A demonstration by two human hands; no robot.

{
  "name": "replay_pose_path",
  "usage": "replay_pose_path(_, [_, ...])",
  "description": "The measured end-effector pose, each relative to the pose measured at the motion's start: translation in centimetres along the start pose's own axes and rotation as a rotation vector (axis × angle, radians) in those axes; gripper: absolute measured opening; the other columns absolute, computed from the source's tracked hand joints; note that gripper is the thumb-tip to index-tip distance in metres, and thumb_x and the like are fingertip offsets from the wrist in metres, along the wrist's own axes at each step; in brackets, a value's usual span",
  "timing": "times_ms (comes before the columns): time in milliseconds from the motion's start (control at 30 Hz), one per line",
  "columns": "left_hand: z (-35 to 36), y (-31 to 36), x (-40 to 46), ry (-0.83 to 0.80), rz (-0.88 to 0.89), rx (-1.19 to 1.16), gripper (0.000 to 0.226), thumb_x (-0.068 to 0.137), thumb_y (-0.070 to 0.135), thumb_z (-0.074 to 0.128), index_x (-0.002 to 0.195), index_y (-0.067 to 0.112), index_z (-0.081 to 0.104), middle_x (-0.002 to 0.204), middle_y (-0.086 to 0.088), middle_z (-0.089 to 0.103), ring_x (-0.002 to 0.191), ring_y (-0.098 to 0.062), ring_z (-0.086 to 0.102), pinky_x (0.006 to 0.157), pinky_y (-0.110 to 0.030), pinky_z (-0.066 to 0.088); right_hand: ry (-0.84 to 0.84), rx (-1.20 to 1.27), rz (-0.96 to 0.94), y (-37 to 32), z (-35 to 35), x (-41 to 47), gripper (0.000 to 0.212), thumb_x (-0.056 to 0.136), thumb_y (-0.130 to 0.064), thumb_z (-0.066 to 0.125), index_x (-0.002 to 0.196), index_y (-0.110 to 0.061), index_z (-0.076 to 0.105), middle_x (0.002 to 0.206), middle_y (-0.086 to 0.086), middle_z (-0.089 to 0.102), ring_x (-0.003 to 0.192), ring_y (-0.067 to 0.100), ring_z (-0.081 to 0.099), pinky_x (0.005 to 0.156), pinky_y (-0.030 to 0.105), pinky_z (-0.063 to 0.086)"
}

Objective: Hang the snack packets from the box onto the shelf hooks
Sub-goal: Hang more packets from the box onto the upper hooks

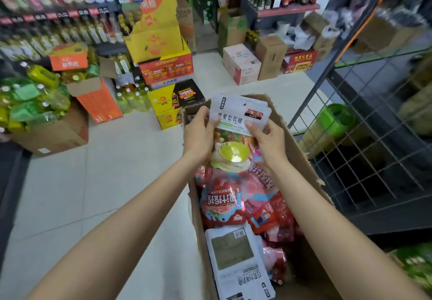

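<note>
A stack of white snack packets (238, 114) with black lettering is held above the open cardboard box (301, 159). My left hand (201, 133) grips the stack's left edge, thumb on the front. My right hand (266, 140) pinches its lower right corner. Inside the box lie red and pink snack packets (222, 203), a packet with a green bowl picture (231, 157), and white packets (236, 260) face down near me. A black wire grid shelf (364, 136) stands to the right of the box; its hooks are not visible.
Stacked yellow and orange cartons (168, 70) stand ahead on the tiled floor. Bottles of oil and green drinks (35, 93) fill boxes and shelves at the left. Brown and white cartons (243, 65) sit at the back. A green bucket (334, 119) is behind the grid.
</note>
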State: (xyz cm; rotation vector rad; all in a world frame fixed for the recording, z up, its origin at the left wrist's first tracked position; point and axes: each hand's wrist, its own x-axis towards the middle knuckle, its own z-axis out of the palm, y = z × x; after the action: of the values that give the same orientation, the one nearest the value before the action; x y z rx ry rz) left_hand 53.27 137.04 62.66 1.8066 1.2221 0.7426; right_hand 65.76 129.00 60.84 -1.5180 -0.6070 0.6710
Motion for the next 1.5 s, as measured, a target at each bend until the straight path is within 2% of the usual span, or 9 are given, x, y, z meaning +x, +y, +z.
replay_pose_path(200, [-2.2,3.1,-5.4,-0.046,0.153,-0.211,0.016,0.098,0.030,0.045,0.098,0.015,0.049,0.091,-0.004,0.066,0.072,-0.022,0.060,0.068,-0.043,0.049,0.036,-0.015,-0.166,-4.7,-2.2,-6.5,0.010,0.088,-0.014,0.065,0.098,-0.016,0.066,0.092,-0.003,0.069,0.081,0.002,0.065,0.071,0.016,0.052])
replay_pose_path(267, [-2.8,4.6,-8.2,-0.090,0.218,-0.281,0.015,0.099,0.030,0.044,0.102,0.016,0.047,0.097,-0.005,0.066,0.076,-0.020,0.060,0.073,-0.044,0.050,0.075,-0.026,-0.215,-6.3,-3.5,-9.6,0.009,0.088,-0.016,0.066,0.097,-0.017,0.067,0.093,-0.001,0.070,0.086,0.010,0.066,0.077,0.025,0.054])
replay_pose_path(400, [-3.8,8.5,-15.2,-0.216,0.414,-0.456,0.029,0.100,0.023,0.044,0.128,0.027,0.040,0.121,0.009,0.059,0.107,-0.006,0.059,0.088,-0.028,0.049,0.186,-0.007,-0.307,-9.7,-7.3,-17.8,0.008,0.088,-0.015,0.065,0.093,-0.022,0.067,0.091,-0.008,0.071,0.086,0.007,0.068,0.078,0.026,0.055])
replay_pose_path(533, [-4.1,13.9,-23.3,-0.346,0.602,-0.562,0.058,0.099,0.016,0.045,0.131,0.058,0.023,0.144,0.001,0.043,0.124,-0.014,0.050,0.101,-0.040,0.045,0.320,-0.019,-0.389,-13.9,-12.1,-27.3,0.010,0.088,-0.014,0.064,0.095,-0.021,0.068,0.091,-0.010,0.071,0.083,0.004,0.068,0.073,0.022,0.055])
replay_pose_path(700, [-2.9,21.6,-34.0,-0.519,0.766,-0.560,0.045,0.097,-0.003,0.039,0.121,0.034,0.048,0.135,0.007,0.046,0.116,0.003,0.040,0.085,0.005,0.029,0.570,-0.139,-0.457,-18.9,-19.4,-38.7,0.006,0.090,-0.021,0.063,0.091,-0.025,0.068,0.091,-0.006,0.073,0.089,0.014,0.069,0.080,0.037,0.056])
replay_pose_path(933, [-0.2,31.7,-49.5,-0.799,0.949,-0.748,0.037,0.094,-0.001,0.045,0.121,0.023,0.057,0.115,0.018,0.056,0.097,0.011,0.052,0.083,-0.005,0.040,0.918,-0.253,-0.511,-24.1,-31.0,-54.4,0.010,0.093,-0.019,0.060,0.094,-0.018,0.070,0.088,-0.006,0.072,0.083,0.010,0.068,0.075,0.035,0.056])
replay_pose_path(1200, [4.9,41.1,-67.3,-0.820,1.021,-0.873,0.040,0.087,0.004,0.059,0.121,0.026,0.056,0.123,0.014,0.056,0.119,-0.005,0.049,0.105,-0.035,0.040,1.132,-0.304,-0.564,-28.1,-44.0,-69.9,0.014,0.094,-0.013,0.057,0.101,-0.015,0.069,0.088,-0.010,0.070,0.077,0.001,0.066,0.070,0.021,0.055])
replay_pose_path(1367, [8.2,44.6,-75.5,-0.739,0.937,-0.913,0.036,0.091,0.014,0.058,0.125,0.024,0.058,0.128,0.012,0.055,0.122,-0.004,0.046,0.105,-0.025,0.037,1.195,-0.415,-0.575,-29.8,-51.2,-75.3,0.019,0.094,-0.013,0.056,0.109,-0.018,0.065,0.099,-0.009,0.069,0.094,0.009,0.065,0.085,0.033,0.054])
replay_pose_path(1500, [9.5,47.0,-79.1,-0.739,0.957,-0.921,0.035,0.096,0.014,0.048,0.130,0.017,0.055,0.132,0.009,0.052,0.117,0.007,0.041,0.088,0.006,0.030,1.222,-0.447,-0.572,-30.4,-55.5,-77.6,0.021,0.095,-0.019,0.056,0.113,-0.020,0.065,0.105,-0.007,0.070,0.097,0.010,0.066,0.086,0.039,0.056])
